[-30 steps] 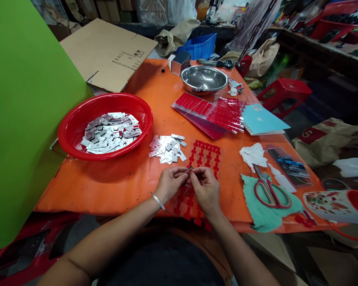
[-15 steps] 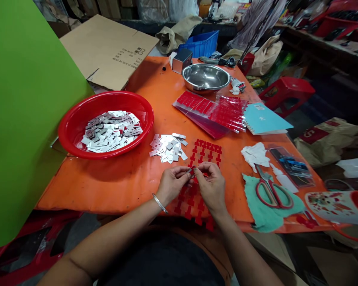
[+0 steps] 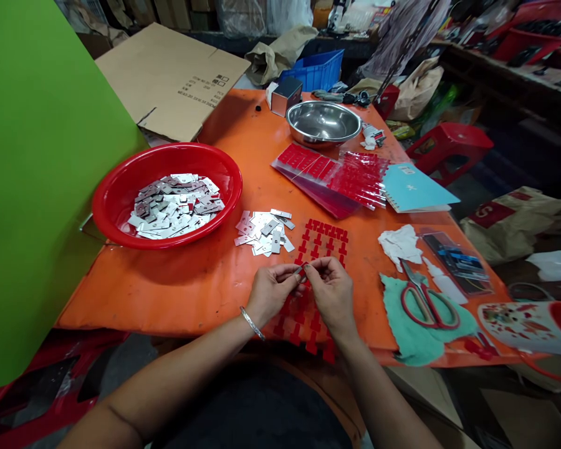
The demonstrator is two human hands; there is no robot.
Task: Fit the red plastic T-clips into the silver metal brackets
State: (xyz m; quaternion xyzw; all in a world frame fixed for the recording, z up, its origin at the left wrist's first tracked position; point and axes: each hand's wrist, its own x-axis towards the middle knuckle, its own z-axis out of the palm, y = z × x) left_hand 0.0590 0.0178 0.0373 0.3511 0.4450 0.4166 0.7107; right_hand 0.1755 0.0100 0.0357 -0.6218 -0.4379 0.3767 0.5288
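Between the fingertips of both hands is a small metal plate, with a bit of red at its right end. My left hand pinches its left side, and my right hand pinches the red end. Fingers hide most of the plate. Beneath the hands lies a clear sheet of red T-shaped stickers, partly covered by them. A loose pile of small metal plates lies just beyond my left hand. Farther left, a red basin holds many more such plates.
Scissors rest on a green cloth at the right, near a crumpled tissue and a cup. Beyond are red sticker sheets, a blue notebook and a steel bowl. A green panel stands left.
The fingers have shifted slightly around the metal plate, and more of its surface shows now. Both hands stay over the sticker sheet; the other things have not moved.
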